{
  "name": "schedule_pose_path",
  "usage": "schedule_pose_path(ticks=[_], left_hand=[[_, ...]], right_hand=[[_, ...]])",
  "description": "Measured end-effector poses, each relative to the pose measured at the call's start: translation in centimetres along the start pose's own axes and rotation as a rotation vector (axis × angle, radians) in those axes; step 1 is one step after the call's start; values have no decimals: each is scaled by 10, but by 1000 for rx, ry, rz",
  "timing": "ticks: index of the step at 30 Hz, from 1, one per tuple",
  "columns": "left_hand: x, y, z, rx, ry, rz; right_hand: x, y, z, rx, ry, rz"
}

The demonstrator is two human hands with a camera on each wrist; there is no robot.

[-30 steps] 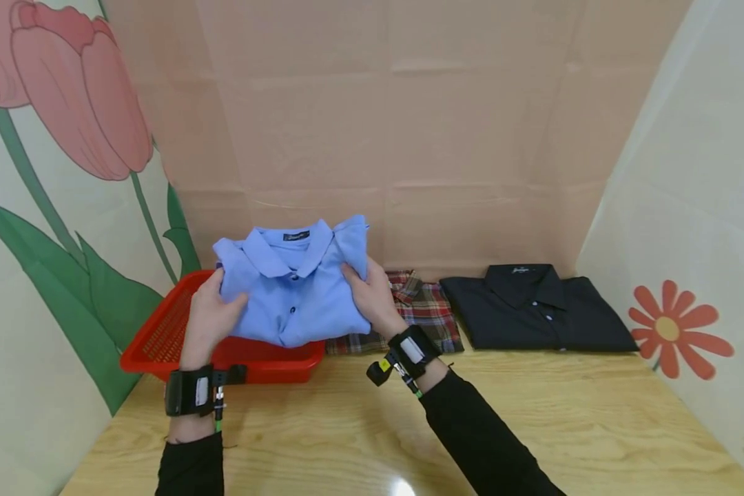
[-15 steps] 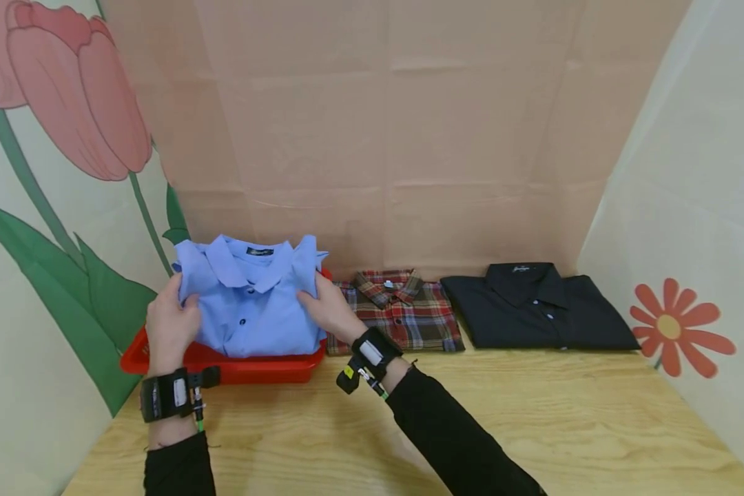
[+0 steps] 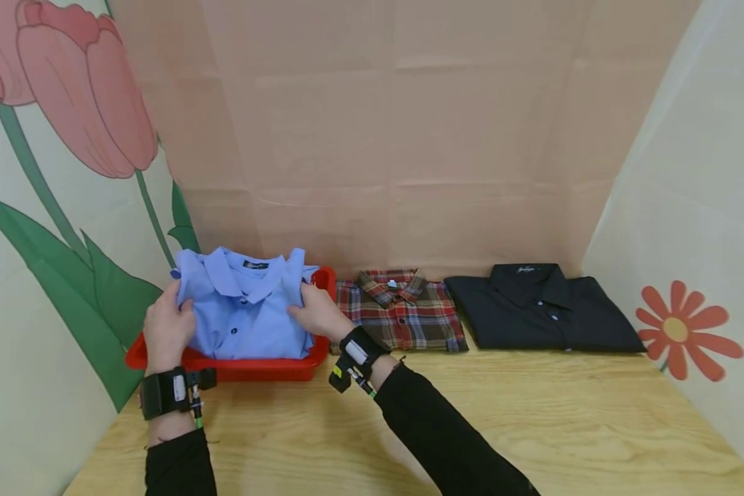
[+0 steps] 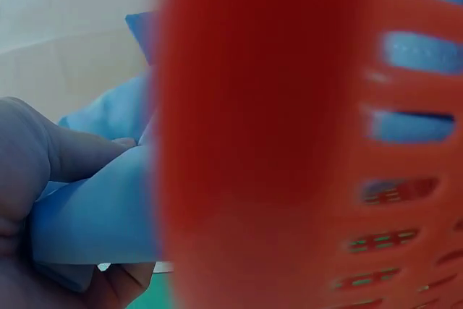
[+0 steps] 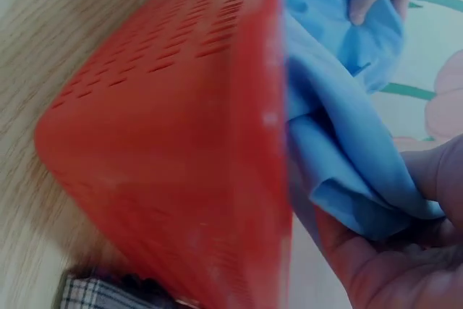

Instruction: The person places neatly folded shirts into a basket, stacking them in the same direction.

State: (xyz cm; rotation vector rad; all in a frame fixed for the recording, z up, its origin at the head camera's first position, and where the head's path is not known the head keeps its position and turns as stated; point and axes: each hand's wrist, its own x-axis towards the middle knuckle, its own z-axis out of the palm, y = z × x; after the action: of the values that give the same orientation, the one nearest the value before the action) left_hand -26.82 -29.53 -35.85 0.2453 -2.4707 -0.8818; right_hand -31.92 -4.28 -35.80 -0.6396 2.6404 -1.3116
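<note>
A folded plaid shirt (image 3: 403,320) in red, brown and grey lay on the pale wood-grained table (image 3: 502,413), its collar toward the back and a small light label inside the neck. Just right of it lay a folded black shirt (image 3: 545,317) with pale buttons. A creased tan sheet (image 3: 409,124) hung behind. Large pink tulips (image 3: 89,96) with green leaves (image 3: 43,289) decorated the left wall; a coral flower (image 3: 676,329) with a yellow centre marked the right.

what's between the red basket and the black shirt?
A folded plaid shirt lies between the red basket and the black shirt; head view shows it.
</note>
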Motion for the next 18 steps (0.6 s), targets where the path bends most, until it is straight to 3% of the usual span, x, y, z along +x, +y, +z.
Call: schedule_pose_path(ticks=[9, 18], left_hand=[[5, -10, 10, 45, -139, -17], [6, -10, 16, 48, -338, -72]], right_hand=[[4, 9, 9, -96, -3, 4], [7, 12, 17, -172, -11, -10]])
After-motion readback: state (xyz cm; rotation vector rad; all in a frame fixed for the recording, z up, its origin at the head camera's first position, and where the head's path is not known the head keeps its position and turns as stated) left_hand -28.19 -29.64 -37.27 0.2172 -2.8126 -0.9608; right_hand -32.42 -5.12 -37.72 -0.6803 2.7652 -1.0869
